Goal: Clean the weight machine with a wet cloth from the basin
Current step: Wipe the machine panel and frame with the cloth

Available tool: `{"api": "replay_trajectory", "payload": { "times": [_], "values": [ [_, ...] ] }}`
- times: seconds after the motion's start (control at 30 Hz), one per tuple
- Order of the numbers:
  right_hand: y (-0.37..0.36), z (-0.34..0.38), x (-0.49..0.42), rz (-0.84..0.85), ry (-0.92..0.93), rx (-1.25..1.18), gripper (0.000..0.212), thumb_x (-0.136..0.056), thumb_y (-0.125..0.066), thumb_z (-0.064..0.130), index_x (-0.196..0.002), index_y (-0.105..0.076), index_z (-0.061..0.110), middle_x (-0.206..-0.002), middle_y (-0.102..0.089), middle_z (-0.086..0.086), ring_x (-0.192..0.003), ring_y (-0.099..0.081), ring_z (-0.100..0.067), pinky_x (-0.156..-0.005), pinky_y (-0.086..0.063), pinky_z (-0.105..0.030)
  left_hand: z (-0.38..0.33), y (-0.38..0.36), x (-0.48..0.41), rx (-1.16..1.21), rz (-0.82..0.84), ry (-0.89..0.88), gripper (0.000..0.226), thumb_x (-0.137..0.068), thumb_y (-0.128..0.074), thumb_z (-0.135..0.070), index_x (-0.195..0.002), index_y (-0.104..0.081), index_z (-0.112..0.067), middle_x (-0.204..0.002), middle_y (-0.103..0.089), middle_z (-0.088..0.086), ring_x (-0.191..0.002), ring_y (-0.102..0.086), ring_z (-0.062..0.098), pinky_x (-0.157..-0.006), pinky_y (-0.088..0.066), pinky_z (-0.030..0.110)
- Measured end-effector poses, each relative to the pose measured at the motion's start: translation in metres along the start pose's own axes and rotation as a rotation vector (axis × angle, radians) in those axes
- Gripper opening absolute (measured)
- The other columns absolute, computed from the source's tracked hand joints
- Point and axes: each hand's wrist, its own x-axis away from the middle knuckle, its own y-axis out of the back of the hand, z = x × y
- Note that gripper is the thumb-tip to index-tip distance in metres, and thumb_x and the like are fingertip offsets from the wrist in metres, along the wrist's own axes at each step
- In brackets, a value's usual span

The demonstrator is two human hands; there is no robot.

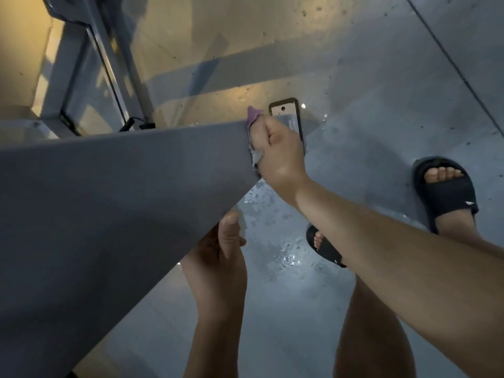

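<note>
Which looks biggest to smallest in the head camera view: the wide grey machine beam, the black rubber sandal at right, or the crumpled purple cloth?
1. Wide grey machine beam, though nearest the camera.
2. Black rubber sandal.
3. Crumpled purple cloth, mostly hidden by the right hand.

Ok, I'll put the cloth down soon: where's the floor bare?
Bare floor lies past the right sandal, toward the top right. A second patch lies below the beam, beside the left forearm. Between the sandals lies a puddle, and the base plate crowds the right hand and cloth.
</note>
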Motion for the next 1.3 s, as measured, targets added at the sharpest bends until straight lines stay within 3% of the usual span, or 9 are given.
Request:
{"api": "replay_trajectory", "payload": {
  "times": [0.2,0.3,0.43,0.57,0.73,0.87,1.0,1.13,1.3],
  "values": [
    [-0.006,-0.070,-0.074,-0.084,-0.133,0.042,0.039,-0.098,-0.047,0.029,-0.066,-0.036,0.010,-0.059,-0.036,0.012,-0.064,-0.032,-0.012,-0.061,-0.032,-0.033,0.025,-0.028,-0.012,-0.002,-0.022,-0.115,0.088,-0.088,-0.036,-0.083,-0.071,-0.063,-0.001,-0.062,-0.062,0.004,-0.061,-0.064,0.001,-0.062,-0.043,0.004],
    [-0.004,-0.084,-0.095,-0.066,-0.257,0.082,0.031,-0.090,-0.045,0.024,-0.059,-0.040,0.017,-0.064,-0.044,0.014,-0.072,-0.040,-0.018,-0.063,-0.033,-0.031,0.032,-0.029,-0.020,-0.017,-0.029,-0.108,0.085,-0.085,-0.037,-0.087,-0.069,-0.065,-0.008,-0.060,-0.062,0.003,-0.061,-0.065,0.001,-0.062,-0.043,0.005],
    [-0.008,-0.054,-0.070,-0.071,-0.232,0.031,0.034,-0.092,-0.044,0.035,-0.063,-0.047,0.019,-0.085,-0.066,0.005,-0.082,-0.056,-0.019,-0.072,-0.041,-0.031,0.023,-0.019,-0.011,0.028,0.031,-0.003,0.060,-0.094,-0.055,-0.066,-0.076,-0.064,-0.010,-0.067,-0.065,0.003,-0.061,-0.066,0.008,-0.061,-0.045,0.010],
    [-0.004,0.014,0.004,-0.027,-0.076,-0.021,0.045,-0.108,-0.042,0.037,-0.064,-0.042,0.025,-0.068,-0.055,0.007,-0.071,-0.052,-0.013,-0.068,-0.040,-0.035,-0.002,-0.003,0.019,-0.049,0.112,0.172,0.036,-0.101,-0.060,-0.041,-0.078,-0.063,-0.013,-0.066,-0.067,-0.002,-0.065,-0.068,0.008,-0.065,-0.048,0.027],
    [0.041,0.060,0.088,0.396,-0.045,0.056,0.046,-0.107,-0.038,0.043,-0.073,-0.049,0.013,-0.062,-0.059,0.000,-0.062,-0.061,-0.020,-0.066,-0.054,-0.046,-0.044,0.024,0.057,0.083,0.123,0.331,0.014,-0.098,-0.056,-0.016,-0.087,-0.063,-0.011,-0.075,-0.068,-0.003,-0.069,-0.067,0.011,-0.068,-0.046,0.030],
    [0.099,0.091,0.129,0.491,-0.157,0.040,0.048,-0.109,-0.038,0.041,-0.068,-0.040,0.016,-0.059,-0.046,0.002,-0.057,-0.055,-0.018,-0.062,-0.046,-0.036,-0.078,0.030,0.077,0.169,0.076,0.364,0.008,-0.093,-0.057,-0.013,-0.090,-0.063,-0.017,-0.078,-0.068,-0.001,-0.070,-0.061,0.011,-0.071,-0.048,0.030],
    [0.150,0.109,0.144,0.468,-0.300,0.023,0.049,-0.108,-0.038,0.046,-0.072,-0.049,0.015,-0.057,-0.055,0.001,-0.050,-0.056,-0.013,-0.053,-0.044,-0.023,-0.102,0.021,0.093,0.235,0.069,0.311,0.013,-0.094,-0.063,-0.010,-0.093,-0.063,-0.023,-0.088,-0.069,0.002,-0.079,-0.063,0.015,-0.073,-0.047,0.024],
    [0.178,0.105,0.147,0.443,-0.392,-0.024,0.044,-0.107,-0.042,0.039,-0.072,-0.055,0.016,-0.059,-0.058,-0.003,-0.052,-0.054,-0.019,-0.054,-0.041,-0.028,-0.117,0.011,0.116,0.260,0.202,0.191,0.014,-0.095,-0.071,-0.018,-0.098,-0.062,-0.027,-0.097,-0.067,-0.007,-0.087,-0.065,0.004,-0.075,-0.049,0.014],
    [0.194,0.101,0.158,0.484,-0.379,-0.014,0.035,-0.102,-0.044,0.024,-0.071,-0.061,0.020,-0.067,-0.059,-0.009,-0.059,-0.053,-0.021,-0.056,-0.042,-0.032,-0.127,0.001,0.140,0.371,0.248,0.280,0.025,-0.085,-0.084,-0.028,-0.098,-0.063,-0.031,-0.090,-0.068,-0.016,-0.080,-0.066,0.006,-0.073,-0.052,0.018]
  ]
}}
